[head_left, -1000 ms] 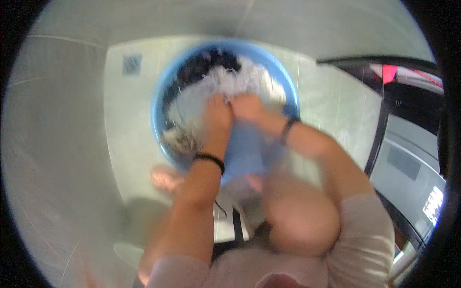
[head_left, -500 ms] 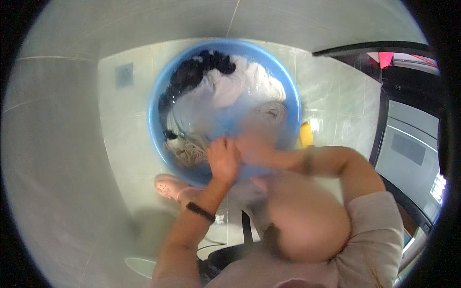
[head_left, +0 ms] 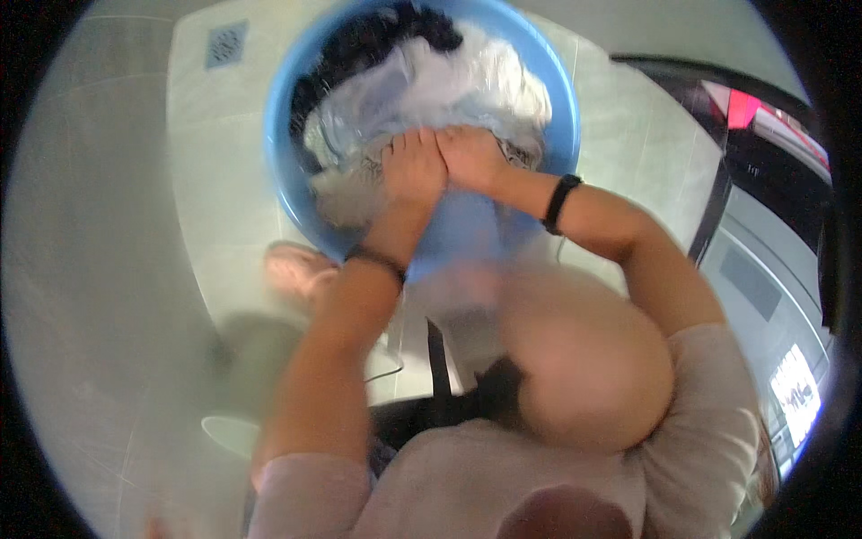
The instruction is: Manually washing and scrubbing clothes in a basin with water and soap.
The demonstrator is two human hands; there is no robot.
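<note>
A round blue tub (head_left: 280, 157) on the floor holds water and soaked clothes. Side by side and touching, my left hand (head_left: 415, 169) and my right hand (head_left: 471, 160) press down on the wet laundry in its middle. The fingers of both look curled into the cloth, their tips hidden. Beside my left hand lies a beige-grey garment (head_left: 346, 196); a grey patterned piece (head_left: 525, 151) shows by my right. Beyond them are white clothes (head_left: 449, 76) with a bluish sheen and a dark garment (head_left: 359, 49) along the far left wall.
A pink clog (head_left: 296, 269) on a foot stands close to the tub's near left. My bent knee (head_left: 584, 359) rises at the near right. A floor drain (head_left: 226, 45) lies at the far left. Tiled walls surround the floor, and a dark-framed glass door (head_left: 763, 269) is at the right.
Both hands have moved farther forward into the tub, and the right hand has come alongside the left on the clothes. The view has tipped, so the tub sits higher in it.
</note>
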